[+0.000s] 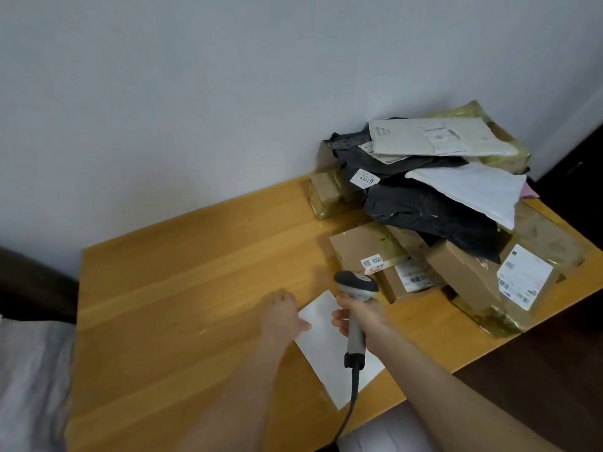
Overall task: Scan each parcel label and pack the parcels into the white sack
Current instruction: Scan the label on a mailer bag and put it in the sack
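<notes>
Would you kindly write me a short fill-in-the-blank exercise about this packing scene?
1. The right hand grips the ____ by its handle.
2. The left hand touches a flat ____ envelope on the table.
3. Behind the parcel pile stands a pale ____.
Missing words: scanner, white, wall.

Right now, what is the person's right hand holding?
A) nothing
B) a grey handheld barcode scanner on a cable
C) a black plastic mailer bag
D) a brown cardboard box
B: the right hand has its fingers curled round the handle of the grey handheld barcode scanner, while the left hand touches the flat white parcel on the wooden table.
</notes>
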A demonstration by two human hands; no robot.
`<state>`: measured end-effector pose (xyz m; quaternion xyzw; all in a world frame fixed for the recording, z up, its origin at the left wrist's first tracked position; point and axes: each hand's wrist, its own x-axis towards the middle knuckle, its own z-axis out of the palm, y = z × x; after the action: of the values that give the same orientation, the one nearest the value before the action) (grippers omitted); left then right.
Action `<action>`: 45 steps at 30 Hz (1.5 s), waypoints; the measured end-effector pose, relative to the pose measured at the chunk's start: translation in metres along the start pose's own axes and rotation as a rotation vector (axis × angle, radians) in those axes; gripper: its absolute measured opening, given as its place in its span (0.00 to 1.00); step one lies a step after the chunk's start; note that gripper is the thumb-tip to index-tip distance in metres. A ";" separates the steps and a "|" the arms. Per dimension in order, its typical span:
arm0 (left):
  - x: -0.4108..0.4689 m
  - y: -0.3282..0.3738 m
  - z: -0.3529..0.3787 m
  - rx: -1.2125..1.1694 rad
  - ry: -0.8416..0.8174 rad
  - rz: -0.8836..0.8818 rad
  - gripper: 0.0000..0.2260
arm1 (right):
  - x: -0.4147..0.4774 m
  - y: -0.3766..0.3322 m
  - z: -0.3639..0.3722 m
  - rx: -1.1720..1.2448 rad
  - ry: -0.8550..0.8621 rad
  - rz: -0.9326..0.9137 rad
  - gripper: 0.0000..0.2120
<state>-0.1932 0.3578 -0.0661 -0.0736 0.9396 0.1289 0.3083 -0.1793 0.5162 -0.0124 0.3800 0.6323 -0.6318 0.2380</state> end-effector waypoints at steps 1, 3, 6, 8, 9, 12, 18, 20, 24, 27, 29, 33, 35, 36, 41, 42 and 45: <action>0.003 0.001 0.002 0.012 0.011 0.000 0.29 | 0.003 -0.003 0.001 0.005 -0.007 0.005 0.07; 0.004 0.001 0.003 -0.003 -0.001 -0.015 0.18 | 0.006 -0.008 0.004 0.014 -0.033 0.007 0.06; 0.003 -0.002 -0.010 -0.055 0.024 -0.027 0.09 | 0.006 -0.021 0.006 0.025 -0.072 -0.015 0.06; 0.001 -0.007 -0.030 -0.123 0.111 -0.033 0.08 | 0.003 -0.034 0.007 0.057 -0.101 -0.043 0.06; 0.000 -0.011 -0.043 -0.182 0.165 -0.034 0.08 | 0.000 -0.041 0.009 0.068 -0.115 -0.057 0.06; -0.013 -0.022 -0.091 -0.376 0.372 -0.034 0.04 | -0.013 -0.062 0.015 0.089 -0.171 -0.103 0.07; -0.061 -0.021 -0.153 -0.618 0.684 0.042 0.11 | -0.044 -0.102 0.019 0.184 -0.300 -0.164 0.10; -0.072 -0.018 -0.161 -0.661 0.748 0.109 0.12 | -0.051 -0.116 0.019 0.210 -0.335 -0.133 0.12; -0.092 -0.011 -0.175 -0.671 0.760 0.226 0.13 | -0.059 -0.136 0.016 0.167 -0.347 -0.143 0.12; -0.102 -0.009 -0.180 -0.679 0.666 0.218 0.14 | -0.064 -0.144 0.016 0.086 -0.283 -0.178 0.08; -0.104 -0.011 -0.181 -0.751 0.601 0.196 0.12 | -0.066 -0.147 0.017 0.057 -0.227 -0.214 0.07; -0.105 -0.006 -0.188 -1.172 0.502 0.111 0.11 | -0.066 -0.151 0.015 0.005 -0.143 -0.320 0.07; -0.103 -0.002 -0.192 -1.248 0.449 0.007 0.13 | -0.066 -0.152 0.013 -0.035 -0.132 -0.372 0.08; -0.101 0.000 -0.194 -1.233 0.422 -0.014 0.13 | -0.066 -0.152 0.012 -0.061 -0.135 -0.394 0.08; -0.094 0.003 -0.191 -1.244 0.283 -0.015 0.11 | -0.066 -0.148 0.003 -0.075 -0.184 -0.472 0.08; -0.092 0.002 -0.190 -1.255 0.279 -0.017 0.11 | -0.066 -0.148 0.000 -0.069 -0.190 -0.481 0.08; -0.088 0.002 -0.185 -1.313 0.385 -0.035 0.11 | -0.068 -0.145 -0.005 -0.049 -0.191 -0.485 0.07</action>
<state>-0.2275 0.3115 0.1307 -0.2820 0.7035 0.6517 0.0294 -0.2509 0.5216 0.1308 0.1500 0.6945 -0.6881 0.1475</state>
